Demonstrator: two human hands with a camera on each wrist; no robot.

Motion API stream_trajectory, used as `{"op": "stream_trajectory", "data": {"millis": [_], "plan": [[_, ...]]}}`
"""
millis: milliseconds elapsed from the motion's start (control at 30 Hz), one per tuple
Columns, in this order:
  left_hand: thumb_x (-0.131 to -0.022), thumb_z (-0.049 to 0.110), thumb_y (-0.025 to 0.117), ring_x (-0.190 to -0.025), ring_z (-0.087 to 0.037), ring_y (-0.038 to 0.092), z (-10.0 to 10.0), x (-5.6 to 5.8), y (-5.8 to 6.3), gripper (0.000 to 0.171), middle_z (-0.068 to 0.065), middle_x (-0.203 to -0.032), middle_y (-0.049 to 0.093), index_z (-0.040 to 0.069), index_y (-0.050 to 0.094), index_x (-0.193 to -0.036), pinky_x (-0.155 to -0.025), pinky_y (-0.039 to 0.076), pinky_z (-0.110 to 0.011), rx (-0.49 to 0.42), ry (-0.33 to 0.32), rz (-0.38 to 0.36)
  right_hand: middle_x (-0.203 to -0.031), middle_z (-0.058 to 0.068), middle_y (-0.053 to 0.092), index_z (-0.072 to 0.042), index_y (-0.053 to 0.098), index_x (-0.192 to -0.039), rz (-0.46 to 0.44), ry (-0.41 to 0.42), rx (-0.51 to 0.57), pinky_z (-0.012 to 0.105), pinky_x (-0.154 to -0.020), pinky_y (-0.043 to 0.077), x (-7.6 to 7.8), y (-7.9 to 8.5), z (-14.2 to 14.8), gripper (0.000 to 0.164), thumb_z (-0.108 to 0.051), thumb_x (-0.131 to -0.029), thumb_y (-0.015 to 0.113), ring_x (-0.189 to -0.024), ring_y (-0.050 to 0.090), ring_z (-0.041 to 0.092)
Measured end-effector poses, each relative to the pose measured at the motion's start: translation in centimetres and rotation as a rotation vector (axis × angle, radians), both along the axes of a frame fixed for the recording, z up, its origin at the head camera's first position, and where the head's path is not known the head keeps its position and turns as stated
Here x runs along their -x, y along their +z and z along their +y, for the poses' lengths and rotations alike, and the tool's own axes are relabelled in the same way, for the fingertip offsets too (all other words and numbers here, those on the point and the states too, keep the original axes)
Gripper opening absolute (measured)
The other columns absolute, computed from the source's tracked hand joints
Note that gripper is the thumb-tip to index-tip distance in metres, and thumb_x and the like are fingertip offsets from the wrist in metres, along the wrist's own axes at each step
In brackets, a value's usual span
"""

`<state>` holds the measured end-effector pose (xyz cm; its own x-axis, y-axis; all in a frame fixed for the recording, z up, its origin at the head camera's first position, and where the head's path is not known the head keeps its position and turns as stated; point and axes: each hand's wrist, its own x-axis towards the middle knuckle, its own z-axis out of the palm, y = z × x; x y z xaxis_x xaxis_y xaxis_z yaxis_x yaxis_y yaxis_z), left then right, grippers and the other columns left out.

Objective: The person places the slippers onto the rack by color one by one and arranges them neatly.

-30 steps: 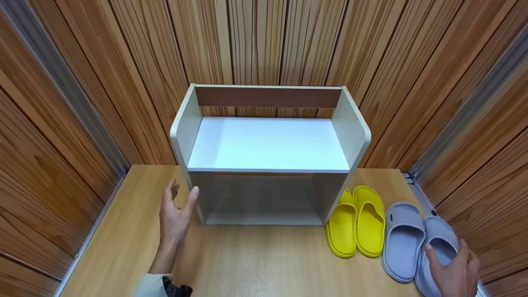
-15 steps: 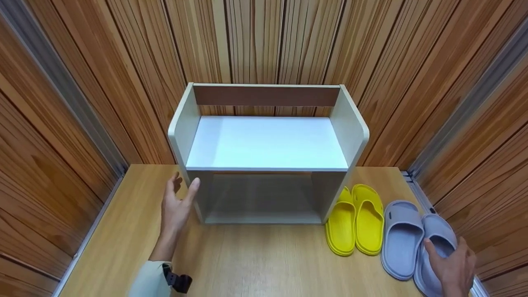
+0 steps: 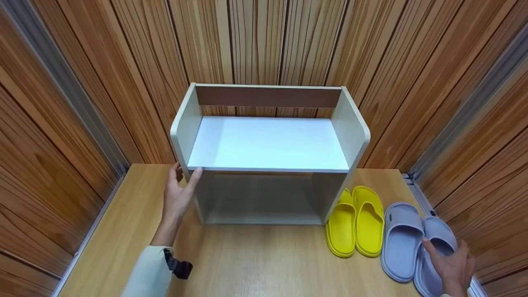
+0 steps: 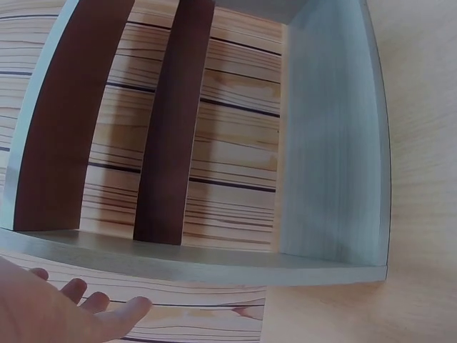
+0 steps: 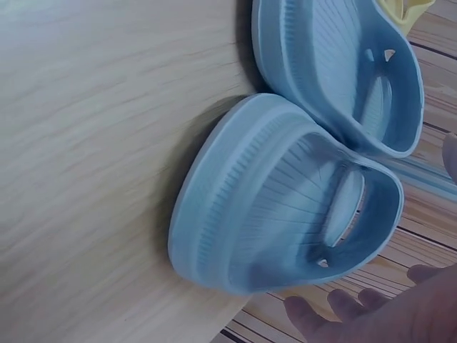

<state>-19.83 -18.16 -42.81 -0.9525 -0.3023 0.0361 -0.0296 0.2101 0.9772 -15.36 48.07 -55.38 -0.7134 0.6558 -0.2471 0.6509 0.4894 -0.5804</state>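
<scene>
A two-tier shelf [image 3: 268, 144] with pale side panels and a white upper board stands against the wall. My left hand [image 3: 178, 199] is at its left side panel [image 4: 193, 264], thumb and fingers spread apart; whether they touch the panel I cannot tell. On the far right lies a pair of grey slippers, the left slipper [image 3: 402, 243] beside the right slipper [image 5: 285, 200]. Over the right one hovers my right hand [image 3: 453, 266], fingers loosely bent and apart, gripping nothing. In the right wrist view its fingertips show just beyond the slipper's edge.
A pair of yellow slippers [image 3: 369, 222] sits between the shelf and the grey pair. Wood-patterned walls [image 3: 255, 41] close in the back and both sides. Underneath is a light wooden floor board [image 3: 264, 260].
My left hand has moved up and forward, closer to the shelf's left side panel. The right hand has barely shifted. The shelf and slippers stay where they were.
</scene>
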Motion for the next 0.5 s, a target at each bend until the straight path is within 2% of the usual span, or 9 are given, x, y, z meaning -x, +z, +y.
{"op": "stream_trajectory", "data": {"millis": [167,333,500], "plan": [[-0.098,0.053,0.060,-0.148,-0.035,0.025,0.0,0.2,0.1,0.085,-0.018,-0.160,0.028,0.011,0.021,-0.160,-0.116,0.028,-0.056,-0.029,0.003,0.003,-0.158,0.038,0.009,0.004,-0.001,-0.158,-0.021,-0.020,0.035,0.063,-0.113,0.022,0.6,-0.3,0.4,0.121,-0.071,-0.086,0.060,-0.143,0.014,0.053],[-0.097,0.055,0.060,-0.147,-0.035,0.027,0.0,0.6,0.4,0.085,-0.018,-0.159,0.029,0.011,0.022,-0.160,-0.115,0.029,-0.055,-0.038,0.010,0.005,-0.154,0.039,0.017,0.006,0.000,-0.157,-0.048,-0.028,0.048,0.061,-0.113,0.025,1.0,-0.5,0.8,0.121,-0.072,-0.085,0.059,-0.131,0.024,0.049],[-0.097,0.057,0.060,-0.146,-0.034,0.028,0.0,1.0,0.7,0.086,-0.017,-0.159,0.030,0.012,0.023,-0.160,-0.115,0.030,-0.055,-0.046,0.008,0.002,-0.150,0.039,0.020,0.006,0.001,-0.158,-0.065,-0.045,0.059,0.063,-0.108,0.029,1.2,-0.8,0.7,0.121,-0.072,-0.085,0.058,-0.125,0.026,0.049]]}}
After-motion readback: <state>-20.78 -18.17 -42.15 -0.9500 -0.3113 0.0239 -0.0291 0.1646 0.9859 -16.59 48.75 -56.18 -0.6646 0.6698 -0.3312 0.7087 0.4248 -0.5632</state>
